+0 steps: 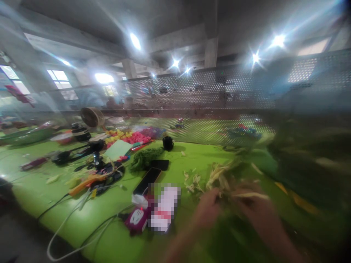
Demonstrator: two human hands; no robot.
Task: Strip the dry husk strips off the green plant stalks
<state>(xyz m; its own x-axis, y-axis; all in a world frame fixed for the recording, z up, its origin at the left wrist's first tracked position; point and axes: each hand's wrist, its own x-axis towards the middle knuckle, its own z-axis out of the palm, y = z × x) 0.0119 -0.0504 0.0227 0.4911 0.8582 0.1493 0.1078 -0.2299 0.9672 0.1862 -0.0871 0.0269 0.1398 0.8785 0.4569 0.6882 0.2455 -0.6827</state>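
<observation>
Left hand [210,205] and right hand [251,206] are pretty blurry, right at some pale strips [218,174] on the green table [201,151], grip's hard to tell. Left of the left hand: purple packet [137,218], and way farther out, an orange tool [85,183].

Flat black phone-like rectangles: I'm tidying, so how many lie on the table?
2: an orange-edged black rectangle in front; a plain black rectangle just behind, beside crumpled green bundle. Others may be hidden.
</observation>
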